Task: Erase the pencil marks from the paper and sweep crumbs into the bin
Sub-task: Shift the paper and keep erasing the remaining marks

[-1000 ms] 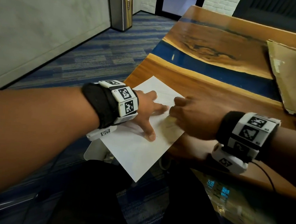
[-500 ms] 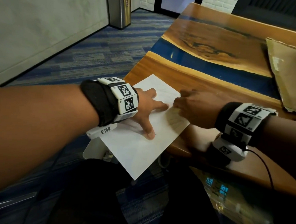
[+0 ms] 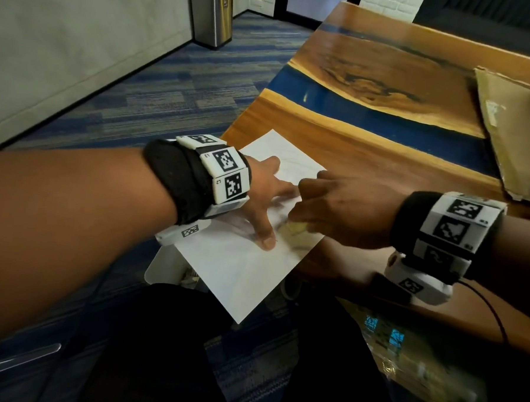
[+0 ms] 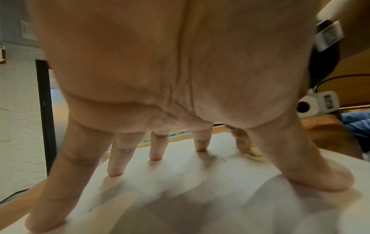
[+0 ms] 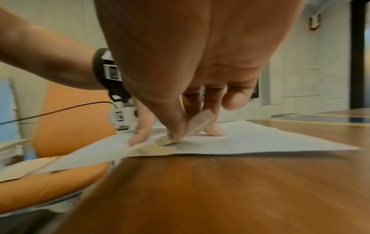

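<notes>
Still mid-erase here, I'd say, with nothing swept up yet.

Nearest thing: the paper [image 3: 241, 276], and its near corner hangs off the counter [image 3: 367, 163] edge toward the person. Above that overhang, the left hand [image 3: 267, 198] is splayed flat with straight fingers [image 4: 154, 152] pressing the sheet down, so that grip is loose and just pinning, not grasping anything. The thumb sits closest to the person, right beside the spot being worked.

Just right of that thumb, the right hand [image 3: 340, 211] has its grip pinched around an eraser [image 5: 198, 125], a pale flat stick held between thumb and fingers, tilted, with its lower end touching the paper. The area under it is blurry, so I can't tell how clean it is.

Past the grip, on the far part of the sheet, some faint pencil lines [image 3: 293, 164] still show, so there's erasing left. I can't make out crumbs at all at this sharpness.

Well beyond everything, on the floor by the wall, stands a metal bin [image 3: 213, 13]. If that's the target, the whole sweeping half of the job is still to do. Some cardboard [image 3: 513, 131] lies on the far right of the counter.
</notes>
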The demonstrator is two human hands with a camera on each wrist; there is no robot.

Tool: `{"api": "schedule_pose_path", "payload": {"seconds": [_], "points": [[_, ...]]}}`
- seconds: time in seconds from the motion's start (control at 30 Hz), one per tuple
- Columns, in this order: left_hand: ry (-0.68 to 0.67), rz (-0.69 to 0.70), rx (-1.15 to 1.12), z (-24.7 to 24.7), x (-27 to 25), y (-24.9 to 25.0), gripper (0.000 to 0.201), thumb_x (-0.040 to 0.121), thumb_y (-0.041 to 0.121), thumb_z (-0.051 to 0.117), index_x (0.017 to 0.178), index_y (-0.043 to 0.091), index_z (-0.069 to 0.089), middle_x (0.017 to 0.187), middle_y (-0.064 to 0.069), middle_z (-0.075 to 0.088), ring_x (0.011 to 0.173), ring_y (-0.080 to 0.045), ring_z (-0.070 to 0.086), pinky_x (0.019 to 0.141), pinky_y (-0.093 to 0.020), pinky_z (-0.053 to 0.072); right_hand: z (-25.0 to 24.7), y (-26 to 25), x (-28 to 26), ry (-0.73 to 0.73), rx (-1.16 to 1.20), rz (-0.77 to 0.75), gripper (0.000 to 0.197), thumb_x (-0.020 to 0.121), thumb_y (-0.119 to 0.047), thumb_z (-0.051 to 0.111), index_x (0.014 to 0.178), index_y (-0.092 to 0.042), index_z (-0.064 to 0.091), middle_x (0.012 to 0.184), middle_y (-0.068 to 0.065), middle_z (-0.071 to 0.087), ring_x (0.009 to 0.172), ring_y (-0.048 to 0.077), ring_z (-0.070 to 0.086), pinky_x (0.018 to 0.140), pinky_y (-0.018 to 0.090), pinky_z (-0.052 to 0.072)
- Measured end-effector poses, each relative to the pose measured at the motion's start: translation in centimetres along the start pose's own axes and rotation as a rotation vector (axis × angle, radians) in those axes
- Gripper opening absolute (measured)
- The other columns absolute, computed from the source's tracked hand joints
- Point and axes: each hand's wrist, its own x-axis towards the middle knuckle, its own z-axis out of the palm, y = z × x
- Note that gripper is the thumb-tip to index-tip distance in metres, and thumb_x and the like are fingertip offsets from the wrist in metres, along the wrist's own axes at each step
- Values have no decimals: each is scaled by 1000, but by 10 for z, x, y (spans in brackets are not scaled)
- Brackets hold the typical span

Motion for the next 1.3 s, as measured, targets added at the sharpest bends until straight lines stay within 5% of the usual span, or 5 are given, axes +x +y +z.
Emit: {"api": "schedule_pose_path", "payload": {"seconds": [0.13, 0.57, 0.83, 1.07, 1.3], "points": [[0, -10, 15, 0, 0, 1, 125, 49, 90, 69, 148, 61, -3, 156, -8, 17, 133, -40, 41, 96, -52, 49, 1, 23, -5, 2, -63, 314, 30, 98, -38, 45, 126, -32, 53, 102, -9, 39, 92, 13, 39, 70, 30, 44], [-6, -7, 22, -4, -2, 4, 121, 52, 87, 72, 148, 60, 3, 153, -8, 18, 131, -39, 43, 95, -51, 49, 2, -5, -8, 25, -1, -32, 26, 94, -34, 53, 120, -31, 58, 102, -5, 44, 90, 16, 40, 71, 38, 51], [52, -38, -45, -1, -6, 10, 111, 58, 98, 49, 150, 60, 1, 158, -7, 15, 131, -39, 44, 92, -48, 47, 6, 24, -5, -65, 4, 423, 34, 100, -40, 44, 133, -33, 50, 113, -5, 47, 92, 13, 41, 70, 28, 43], [78, -40, -75, 0, -7, 19, 113, 59, 93, 60, 152, 52, 10, 143, -12, 25, 120, -42, 50, 82, -42, 46, 6, -15, -9, -1, 21, 117, 28, 95, -39, 49, 123, -36, 53, 100, -7, 42, 88, 16, 41, 75, 36, 51], [66, -41, -55, -1, -10, 20, 113, 60, 92, 59, 153, 51, 9, 145, -13, 24, 119, -41, 51, 83, -43, 48, -1, -1, -6, 32, -24, 299, 30, 97, -38, 48, 126, -32, 51, 105, -4, 44, 91, 14, 37, 71, 32, 47]]}}
